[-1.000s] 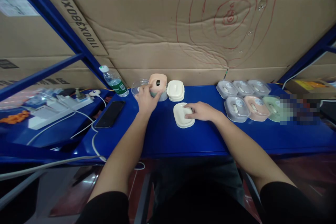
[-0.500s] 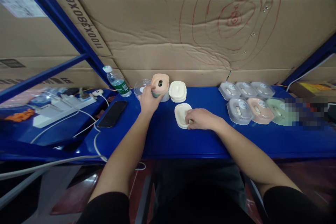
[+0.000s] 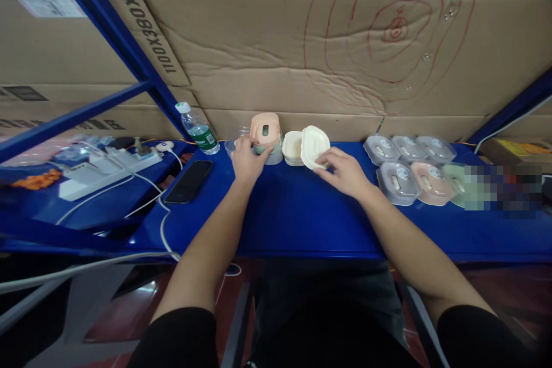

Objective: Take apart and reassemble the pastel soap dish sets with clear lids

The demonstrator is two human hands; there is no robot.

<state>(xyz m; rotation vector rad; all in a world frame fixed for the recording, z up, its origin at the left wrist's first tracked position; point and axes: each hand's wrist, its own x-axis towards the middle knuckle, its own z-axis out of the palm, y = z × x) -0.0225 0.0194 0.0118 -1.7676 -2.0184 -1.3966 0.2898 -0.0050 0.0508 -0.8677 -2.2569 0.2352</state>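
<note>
A cream square dish (image 3: 315, 144) with rounded corners is pinched at its lower right edge by my right hand (image 3: 345, 171). It is tilted up, overlapping the right side of a short stack of similar cream pieces (image 3: 293, 152). My left hand (image 3: 249, 162) is at the front of a stack topped by a peach lid (image 3: 259, 124) with a dark oval slot. Its thumb and forefinger are apart and seem to touch the stack's lower front. Green and grey pieces show below the peach lid. Clear plastic covers (image 3: 233, 145) are partly hidden behind my left hand.
At the right stand several clear-covered boxes, including a grey one (image 3: 398, 183) and a peach one (image 3: 432, 183). A water bottle (image 3: 200, 133) and black phone (image 3: 188, 182) lie left on the blue table (image 3: 310, 224). Cables and a white power strip (image 3: 99, 175) are further left.
My right hand has lifted the cream dish off the table and carried it back beside the cream stack. My left hand stays by the peach-topped stack. The whole view has shifted slightly.
</note>
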